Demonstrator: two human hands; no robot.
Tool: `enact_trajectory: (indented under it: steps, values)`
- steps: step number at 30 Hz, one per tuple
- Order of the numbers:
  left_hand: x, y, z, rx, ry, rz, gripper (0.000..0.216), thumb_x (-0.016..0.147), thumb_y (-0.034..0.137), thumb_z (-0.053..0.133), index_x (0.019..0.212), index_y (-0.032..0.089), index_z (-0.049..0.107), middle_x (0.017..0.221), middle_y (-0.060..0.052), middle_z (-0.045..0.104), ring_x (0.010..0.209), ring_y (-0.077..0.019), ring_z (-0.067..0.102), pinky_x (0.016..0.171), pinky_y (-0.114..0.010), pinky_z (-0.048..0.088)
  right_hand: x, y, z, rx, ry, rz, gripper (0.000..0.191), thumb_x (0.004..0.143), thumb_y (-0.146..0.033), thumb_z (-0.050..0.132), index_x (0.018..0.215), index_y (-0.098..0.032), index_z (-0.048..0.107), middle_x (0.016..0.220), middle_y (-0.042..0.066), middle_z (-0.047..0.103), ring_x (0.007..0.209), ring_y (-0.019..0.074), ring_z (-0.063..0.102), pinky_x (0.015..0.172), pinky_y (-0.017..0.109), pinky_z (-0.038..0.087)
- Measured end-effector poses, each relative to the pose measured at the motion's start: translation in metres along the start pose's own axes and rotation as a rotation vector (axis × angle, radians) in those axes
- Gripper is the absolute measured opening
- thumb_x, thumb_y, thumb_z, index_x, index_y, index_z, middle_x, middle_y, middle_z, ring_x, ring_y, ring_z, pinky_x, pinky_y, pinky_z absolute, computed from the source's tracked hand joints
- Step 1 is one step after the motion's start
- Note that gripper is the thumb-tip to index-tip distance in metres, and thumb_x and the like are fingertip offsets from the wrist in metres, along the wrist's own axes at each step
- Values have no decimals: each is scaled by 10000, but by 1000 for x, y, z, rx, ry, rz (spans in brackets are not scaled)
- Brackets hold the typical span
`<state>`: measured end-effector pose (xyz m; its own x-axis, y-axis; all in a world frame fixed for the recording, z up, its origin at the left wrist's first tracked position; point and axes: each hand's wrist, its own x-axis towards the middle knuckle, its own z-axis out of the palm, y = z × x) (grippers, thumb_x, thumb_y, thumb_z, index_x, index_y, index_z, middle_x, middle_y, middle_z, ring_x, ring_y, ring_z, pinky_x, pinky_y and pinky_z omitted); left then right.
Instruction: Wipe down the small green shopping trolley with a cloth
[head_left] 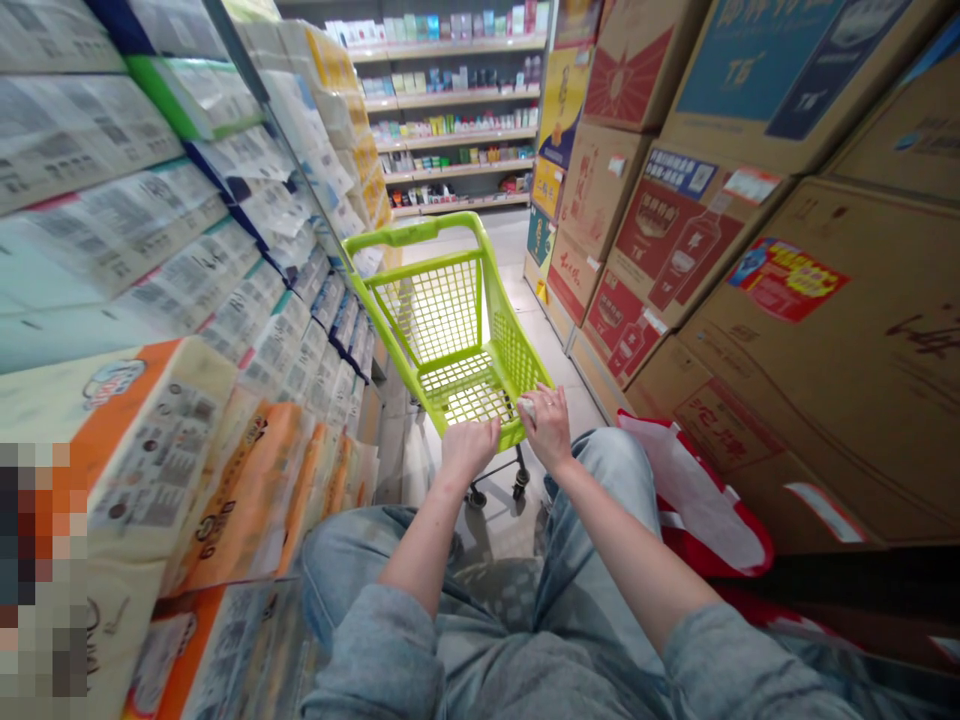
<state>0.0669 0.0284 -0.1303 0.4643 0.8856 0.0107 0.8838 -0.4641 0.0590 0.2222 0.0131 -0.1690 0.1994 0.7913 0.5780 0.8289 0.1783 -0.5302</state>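
Observation:
A lime-green plastic shopping cart [450, 350] with a grid basket stands in front of my knees, its basket holding nothing that I can see. My left hand [471, 450] is closed over the cart's near rim, knuckles up. At the near right corner my right hand [547, 425] grips the same rim with bent fingers. A small whitish thing [528, 408] shows by the right thumb; its kind is unclear. Both palms are hidden.
Packs of tissue paper [187, 240] are stacked along the left, with orange-banded packs [232, 490] closer. Cardboard cartons [780, 330] line the right. A red and white bag [697, 490] sits beside my right knee. Shelves of small boxes [450, 90] close off the aisle's far end.

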Motion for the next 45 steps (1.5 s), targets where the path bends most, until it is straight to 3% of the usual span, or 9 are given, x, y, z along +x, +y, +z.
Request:
enact_trajectory:
  steps: [9, 15, 20, 26, 34, 37, 40, 43, 45]
  values:
    - [1, 4, 2, 10, 0, -54, 608, 965, 363, 167, 857, 108, 709, 777, -154, 702, 795, -234, 674, 680, -320, 476, -25, -18, 12, 34, 66, -31, 268, 910, -310, 382, 1069, -217, 577, 1046, 70, 603, 1095, 218, 477, 1086, 486, 232]
    - [-3, 0, 2, 14, 10, -11, 520, 971, 319, 188, 925, 154, 679, 818, -122, 704, 797, -215, 669, 703, -316, 467, -29, -22, 12, -22, -31, -138, 281, 915, -317, 374, 1079, -211, 576, 1029, 69, 615, 1028, 219, 491, 1043, 435, 262]
    - [-5, -4, -6, -41, 47, 67, 472, 965, 368, 224, 892, 164, 643, 872, -91, 695, 829, -206, 651, 727, -310, 456, -10, -9, 5, -112, -174, -245, 298, 928, -320, 357, 933, -192, 627, 881, 66, 646, 867, 206, 524, 837, 345, 349]
    - [3, -24, -22, 33, 167, 215, 482, 957, 330, 238, 839, 160, 673, 852, -94, 697, 840, -182, 627, 1007, -407, 318, 17, -11, 8, -210, -231, -101, 386, 928, -303, 345, 703, -180, 634, 664, 57, 634, 676, 163, 543, 716, 280, 330]
    - [20, -55, -4, 146, 275, 229, 549, 931, 293, 293, 580, 144, 688, 554, -99, 659, 555, -173, 601, 975, -434, 317, 43, -17, 8, -352, -444, 90, 471, 948, -363, 272, 744, -188, 659, 703, 65, 685, 672, 158, 585, 623, 245, 330]
    - [22, -50, 2, 163, 353, 189, 554, 932, 286, 294, 561, 146, 681, 524, -88, 644, 513, -166, 578, 915, -420, 348, 33, -13, 11, -328, -340, 9, 473, 960, -350, 237, 762, -184, 633, 716, 67, 664, 720, 171, 570, 703, 277, 357]
    - [23, -44, 4, 124, 397, 104, 548, 932, 281, 294, 573, 138, 683, 540, -92, 650, 517, -162, 575, 867, -391, 360, 10, -15, 22, -220, -105, -34, 397, 962, -327, 250, 855, -181, 603, 824, 72, 643, 838, 193, 541, 854, 349, 361]
    - [25, -40, 6, 83, 412, 64, 534, 930, 270, 294, 595, 129, 685, 559, -102, 655, 536, -171, 579, 840, -380, 355, -17, -27, 34, -105, 81, -28, 301, 951, -325, 305, 969, -182, 569, 977, 79, 613, 996, 213, 503, 1012, 431, 287]
    - [25, -39, 6, 73, 418, 72, 537, 931, 262, 284, 595, 129, 681, 559, -106, 652, 539, -180, 576, 827, -383, 347, -28, -33, 38, -66, 112, -50, 262, 939, -320, 341, 1036, -189, 547, 1067, 81, 582, 1096, 220, 465, 1071, 465, 229]
